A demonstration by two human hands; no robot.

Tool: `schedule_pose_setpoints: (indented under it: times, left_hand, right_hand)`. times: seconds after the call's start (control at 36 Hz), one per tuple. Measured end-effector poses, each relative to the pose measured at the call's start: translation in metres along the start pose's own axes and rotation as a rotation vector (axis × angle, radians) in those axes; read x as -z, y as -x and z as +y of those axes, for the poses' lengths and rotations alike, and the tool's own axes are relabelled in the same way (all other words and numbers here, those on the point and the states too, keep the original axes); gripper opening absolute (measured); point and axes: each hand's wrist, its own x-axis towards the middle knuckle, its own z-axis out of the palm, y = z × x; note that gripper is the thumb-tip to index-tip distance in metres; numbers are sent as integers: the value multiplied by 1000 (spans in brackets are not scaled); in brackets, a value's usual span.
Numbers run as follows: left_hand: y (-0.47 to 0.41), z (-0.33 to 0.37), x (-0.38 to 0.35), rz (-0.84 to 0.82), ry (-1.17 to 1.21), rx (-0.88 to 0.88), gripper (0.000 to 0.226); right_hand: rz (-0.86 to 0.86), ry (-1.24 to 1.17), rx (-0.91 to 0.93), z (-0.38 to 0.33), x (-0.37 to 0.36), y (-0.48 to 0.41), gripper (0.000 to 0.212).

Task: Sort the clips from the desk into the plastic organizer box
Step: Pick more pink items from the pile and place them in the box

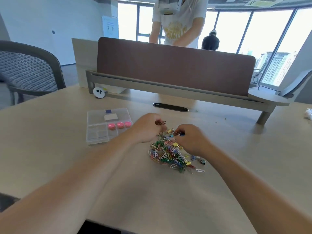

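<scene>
Two bare forearms enter from 6 o'clk, nearest the lens, and converge over the centre of the desk (50, 149).

L hand (145, 129): fingers curled, thumb and forefinger pinching a small bunch of copper-coloured paper clips (160, 122) at the 12 o'clk side of the clip pile (168, 154).

R hand (190, 141): fingers curled downward at the pile's far R edge, tips closed on a small blue clip (181, 134). Firmness of hold cannot be told; detail too small.

Clip pile: mixed paper clips (green, white, pink, blue) w/ several yellow and blue binder clips. It lies loose on the desk, between and just below both hands. One white paper clip (200, 170) lies apart at the pile's 4 o'clk.

Plastic organizer box (97, 135): clear, open, at approx. 10 o'clk from the pile, just beside the L wrist. Neither hand touches it. Three pink discs (120, 124) sit in a row across its middle. Small compartments occupy its near L corner.

At 12 o'clk: black oval cable port (170, 107), then brown divider panel (175, 66). White round device (99, 92) at 11 o'clk, under the panel rail. Mesh chair (28, 70) at 10 o'clk. A person in a pale T-shirt (179, 22) stands behind the panel. Crumpled white item (308, 114) at 3 o'clk, at the frame edge.
</scene>
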Motion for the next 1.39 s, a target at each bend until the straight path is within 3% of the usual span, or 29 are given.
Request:
schedule_pose_setpoints:
  times: [0.28,0.42,0.58,0.78,1.03,1.28,1.39]
  left_hand:
    - [8,-61,50,92,-6,145,17]
    - [5,-96,64,138,-31,240,6]
    - [6,-122,73,131,-28,298,5]
    - [11,-126,77,146,-48,306,20]
    - [25,-122,81,143,-37,351,3]
    - [30,-116,79,145,-124,359,10]
    - [23,-116,75,151,-151,340,13]
  right_hand:
    - [-102,29,95,-61,-49,-48,28]
    - [-180,62,130,-81,-75,-70,32]
    - [-206,98,126,-90,-94,-83,24]
    - [-246,102,102,-97,-92,-79,21]
    - [-366,109,83,-109,-75,-57,22]
    - [-270,72,93,-109,-64,-52,13]
    - [-147,22,124,-102,-65,-59,13]
